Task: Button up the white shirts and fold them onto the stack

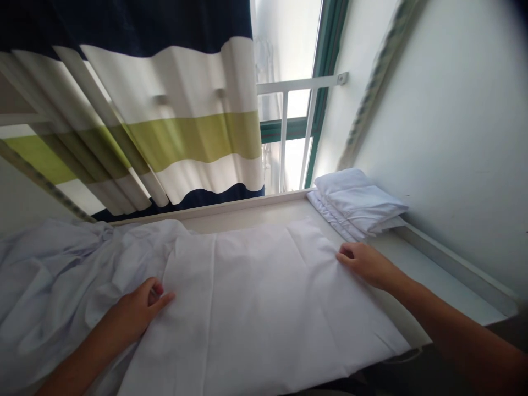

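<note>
One flat, smooth white cloth (pixel 256 302) lies at six o'clock; the left hand (pixel 140 308), fingers half curled (hold unclear), is at seven-thirty, while the right hand (pixel 365 262) pinches the cloth's edge at four. Uneven pulling could skew it, or drag the crumpled white fabric heap (pixel 58 280) at eight.

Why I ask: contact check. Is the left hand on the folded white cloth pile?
No, the left hand is at the left edge of the spread white cloth.

A white surface (pixel 412 267) bears spread cloth (pixel 256 302), rumpled fabric (pixel 53 286), folded cloths (pixel 358 202).
</note>
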`<state>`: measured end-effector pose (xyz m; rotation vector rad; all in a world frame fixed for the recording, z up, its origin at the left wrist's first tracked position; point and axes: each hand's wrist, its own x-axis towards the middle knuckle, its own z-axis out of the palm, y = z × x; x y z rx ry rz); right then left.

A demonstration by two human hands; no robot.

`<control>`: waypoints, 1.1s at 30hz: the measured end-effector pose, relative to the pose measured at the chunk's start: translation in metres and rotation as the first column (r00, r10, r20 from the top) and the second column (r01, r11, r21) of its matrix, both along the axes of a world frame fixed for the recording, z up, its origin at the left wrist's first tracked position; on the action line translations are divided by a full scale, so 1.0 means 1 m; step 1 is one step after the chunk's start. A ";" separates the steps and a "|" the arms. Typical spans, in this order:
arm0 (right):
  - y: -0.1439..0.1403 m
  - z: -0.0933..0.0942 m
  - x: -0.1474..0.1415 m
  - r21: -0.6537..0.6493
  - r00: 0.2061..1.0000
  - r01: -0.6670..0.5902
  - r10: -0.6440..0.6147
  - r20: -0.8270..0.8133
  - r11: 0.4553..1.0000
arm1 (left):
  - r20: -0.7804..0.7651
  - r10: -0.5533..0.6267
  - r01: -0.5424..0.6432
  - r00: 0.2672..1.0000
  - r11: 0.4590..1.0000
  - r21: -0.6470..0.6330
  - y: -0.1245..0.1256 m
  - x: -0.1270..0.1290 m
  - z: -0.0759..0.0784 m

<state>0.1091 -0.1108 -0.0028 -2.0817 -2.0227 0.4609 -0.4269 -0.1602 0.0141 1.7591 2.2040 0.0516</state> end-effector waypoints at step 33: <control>-0.099 -0.005 -0.160 0.281 0.858 -0.513 0.479 0.185 0.811 | -0.309 -0.456 0.538 0.834 0.796 0.277 -0.075 0.125 -0.006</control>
